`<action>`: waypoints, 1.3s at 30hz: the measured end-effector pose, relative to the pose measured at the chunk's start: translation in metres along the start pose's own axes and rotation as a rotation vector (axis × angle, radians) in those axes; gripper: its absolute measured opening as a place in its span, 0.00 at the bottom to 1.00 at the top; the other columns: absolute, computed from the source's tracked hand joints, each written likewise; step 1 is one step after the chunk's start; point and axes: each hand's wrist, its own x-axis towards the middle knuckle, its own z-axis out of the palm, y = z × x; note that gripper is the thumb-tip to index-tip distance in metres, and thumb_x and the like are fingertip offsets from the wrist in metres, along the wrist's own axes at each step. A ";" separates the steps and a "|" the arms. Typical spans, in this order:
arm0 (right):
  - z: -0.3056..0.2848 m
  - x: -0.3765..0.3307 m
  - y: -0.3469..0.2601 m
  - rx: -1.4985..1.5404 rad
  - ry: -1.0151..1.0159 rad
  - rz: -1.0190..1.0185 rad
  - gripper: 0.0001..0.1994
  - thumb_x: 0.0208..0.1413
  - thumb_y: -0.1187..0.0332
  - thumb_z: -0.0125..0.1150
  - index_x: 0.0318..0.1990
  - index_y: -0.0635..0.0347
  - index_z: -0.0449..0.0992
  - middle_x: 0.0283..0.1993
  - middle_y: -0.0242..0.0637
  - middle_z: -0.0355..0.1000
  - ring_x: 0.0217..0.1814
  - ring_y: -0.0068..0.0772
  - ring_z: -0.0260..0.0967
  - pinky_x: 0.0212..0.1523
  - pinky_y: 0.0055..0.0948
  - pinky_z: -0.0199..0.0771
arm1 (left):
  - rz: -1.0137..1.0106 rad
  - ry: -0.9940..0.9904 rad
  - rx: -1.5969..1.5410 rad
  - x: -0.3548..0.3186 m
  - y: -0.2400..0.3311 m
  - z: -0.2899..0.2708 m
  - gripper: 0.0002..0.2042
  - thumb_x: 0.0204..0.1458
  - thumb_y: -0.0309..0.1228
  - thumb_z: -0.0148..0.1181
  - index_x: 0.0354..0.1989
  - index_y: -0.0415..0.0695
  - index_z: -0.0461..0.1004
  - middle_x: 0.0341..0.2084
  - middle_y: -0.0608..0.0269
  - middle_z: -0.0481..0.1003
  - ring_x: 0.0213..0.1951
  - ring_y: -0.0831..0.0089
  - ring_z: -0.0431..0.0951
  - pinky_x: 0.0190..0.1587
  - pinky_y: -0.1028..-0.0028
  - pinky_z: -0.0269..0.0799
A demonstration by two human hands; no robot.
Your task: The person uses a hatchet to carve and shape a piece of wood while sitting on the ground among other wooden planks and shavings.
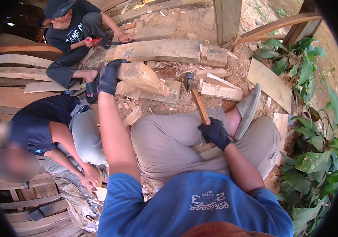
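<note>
- The right hand (215,133) grips a hammer-like tool (197,100) by its handle.
- The left hand (109,77) touches the left end of the wood block (142,78); how tightly, one cannot tell.
- The wood block, over the far edge of a board (172,93), looks stiff, fairly heavy; its end seems the safest hold.

The block (141,77) is rough, matt wood, the tool head (188,81) metal.

Ahead, a block (141,78) lies over a board (175,89), the left hand (109,77) at its left end; beyond, a beam (157,51). Right of the block, a hammer (200,104) in the right hand (216,133). Plants (313,170) far right. Left, a near co-worker (46,118), a second co-worker (72,33) farther ahead, planks (16,74) beside them.
</note>
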 end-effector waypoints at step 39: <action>0.041 -0.032 -0.078 -0.523 0.090 -0.311 0.23 0.60 0.50 0.69 0.42 0.66 0.81 0.33 0.56 0.81 0.41 0.61 0.82 0.44 0.54 0.77 | 0.005 0.258 1.044 0.034 0.001 -0.001 0.31 0.60 0.54 0.55 0.58 0.40 0.82 0.60 0.44 0.82 0.64 0.49 0.80 0.66 0.57 0.71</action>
